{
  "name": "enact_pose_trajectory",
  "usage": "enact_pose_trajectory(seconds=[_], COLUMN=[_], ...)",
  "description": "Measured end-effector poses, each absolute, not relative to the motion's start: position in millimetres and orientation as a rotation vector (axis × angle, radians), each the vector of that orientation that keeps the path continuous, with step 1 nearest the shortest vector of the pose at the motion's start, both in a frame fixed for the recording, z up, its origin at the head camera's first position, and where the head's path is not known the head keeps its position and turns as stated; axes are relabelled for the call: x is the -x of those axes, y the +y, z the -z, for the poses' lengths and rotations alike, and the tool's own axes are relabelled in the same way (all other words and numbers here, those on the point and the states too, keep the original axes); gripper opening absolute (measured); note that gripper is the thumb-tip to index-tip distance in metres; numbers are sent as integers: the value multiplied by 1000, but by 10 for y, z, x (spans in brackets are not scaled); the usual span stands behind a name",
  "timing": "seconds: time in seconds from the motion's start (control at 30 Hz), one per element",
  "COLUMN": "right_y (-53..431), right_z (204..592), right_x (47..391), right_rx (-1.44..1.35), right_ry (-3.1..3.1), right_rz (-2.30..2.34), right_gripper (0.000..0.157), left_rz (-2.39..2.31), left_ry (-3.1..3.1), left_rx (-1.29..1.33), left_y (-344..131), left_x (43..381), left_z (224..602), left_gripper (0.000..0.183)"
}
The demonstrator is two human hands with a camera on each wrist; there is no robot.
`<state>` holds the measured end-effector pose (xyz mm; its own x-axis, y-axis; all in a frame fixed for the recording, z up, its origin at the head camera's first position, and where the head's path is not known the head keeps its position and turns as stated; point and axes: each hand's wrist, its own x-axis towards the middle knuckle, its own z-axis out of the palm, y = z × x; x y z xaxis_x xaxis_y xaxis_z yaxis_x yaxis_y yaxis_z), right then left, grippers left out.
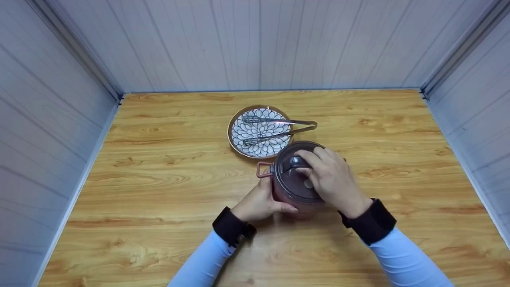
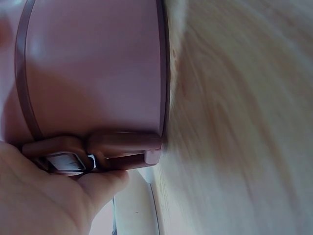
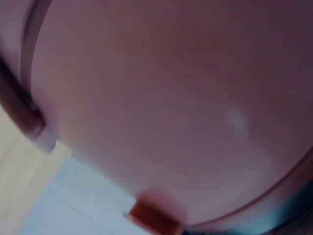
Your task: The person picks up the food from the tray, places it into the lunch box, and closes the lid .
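A pinkish-brown pot (image 1: 308,209) with a dark lid (image 1: 293,185) stands on the table in front of me. My left hand (image 1: 258,201) grips its left side, thumb across the front and other fingers partly hidden. In the left wrist view that hand (image 2: 44,196) lies against the pot's brown side handle (image 2: 122,142). From above, my right hand (image 1: 330,177) curls its fingers at the lid's handle (image 1: 286,164). Whether the lid is loose cannot be told. The right wrist view is filled by the pot's smooth wall (image 3: 161,112), with a small orange-brown piece (image 3: 154,218) below.
Just behind the pot sits a round plate (image 1: 230,135) with a flower pattern and brown rim. Metal tongs (image 1: 299,121) lie across it, their bend sticking out to the right. The wooden table (image 1: 159,199) is bounded by pale panels (image 1: 255,48) at the back and sides.
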<state>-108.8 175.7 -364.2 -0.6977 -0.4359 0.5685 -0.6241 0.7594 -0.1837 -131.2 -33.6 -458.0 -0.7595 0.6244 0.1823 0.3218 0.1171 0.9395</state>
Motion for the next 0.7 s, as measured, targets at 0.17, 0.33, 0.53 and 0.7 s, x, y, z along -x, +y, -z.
enact_pose_trajectory(seconds=[0.17, 0.33, 0.53, 0.7], right_y=[1726, 1698, 1680, 1672], right_z=[3651, 3652, 3661, 3682], right_x=[1083, 1097, 1083, 1072], right_rx=[-770, -734, -697, -688], right_ry=[-2455, -2475, -2465, -2460], right_rz=[-505, -447, -418, -424], right_gripper=[36, 41, 43, 41], left_rz=[-1688, -1689, -1675, -1654], left_ry=[2151, 2140, 2132, 2185], left_rx=[-932, -938, -960, -968], left_y=[-338, -342, -328, -330], left_x=[1308, 1266, 1283, 1314], left_z=[4584, 4408, 4398, 4581], left_gripper=[109, 107, 98, 107])
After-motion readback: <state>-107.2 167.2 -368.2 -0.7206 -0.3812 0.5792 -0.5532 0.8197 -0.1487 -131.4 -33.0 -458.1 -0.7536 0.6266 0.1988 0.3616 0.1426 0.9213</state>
